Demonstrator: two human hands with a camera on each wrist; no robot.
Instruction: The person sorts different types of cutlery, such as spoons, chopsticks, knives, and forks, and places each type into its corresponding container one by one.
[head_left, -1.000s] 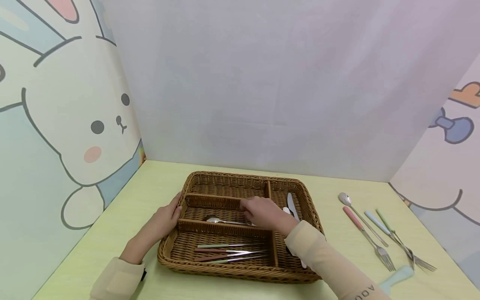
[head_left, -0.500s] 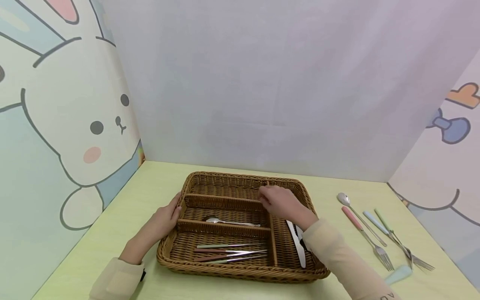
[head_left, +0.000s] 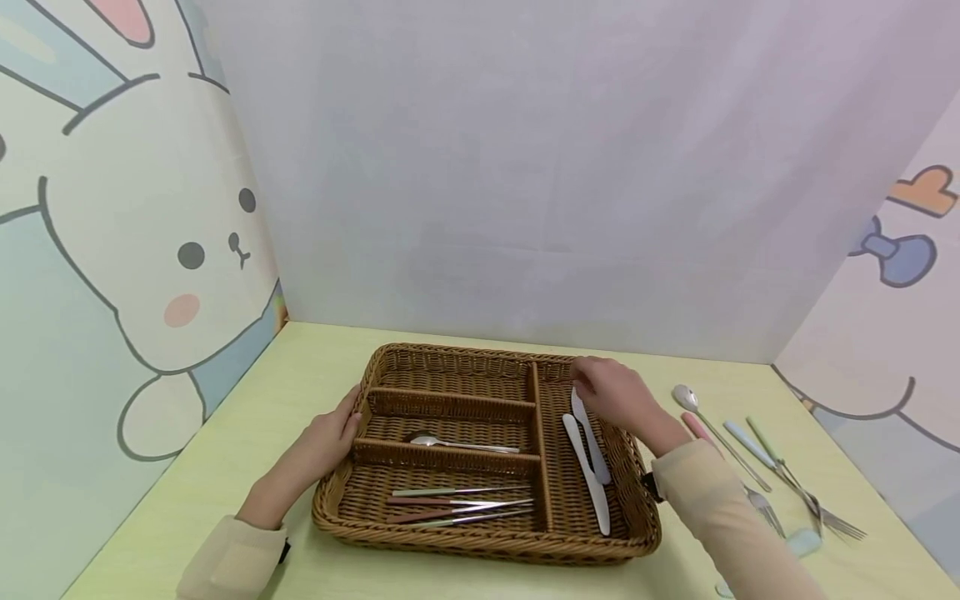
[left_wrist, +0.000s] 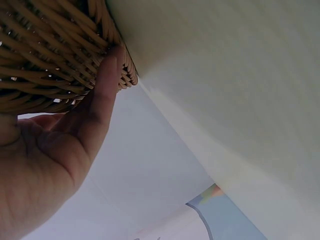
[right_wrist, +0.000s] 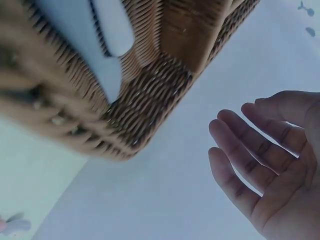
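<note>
Two white flat knives [head_left: 587, 457] lie lengthwise in our brown woven wicker tray [head_left: 420, 533], running front to back.
Our left hand [head_left: 330, 433] presses flat on its left rim; our right hand [head_left: 611, 392] hovers above them, fingers loose; no writing legible.

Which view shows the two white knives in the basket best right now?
The head view: both white knives lie side by side, full length, in the right-hand compartment of the wicker basket, just below the empty right hand. The right wrist view catches only blurred white ends close up. The left wrist view shows none, only basket weave.
</note>
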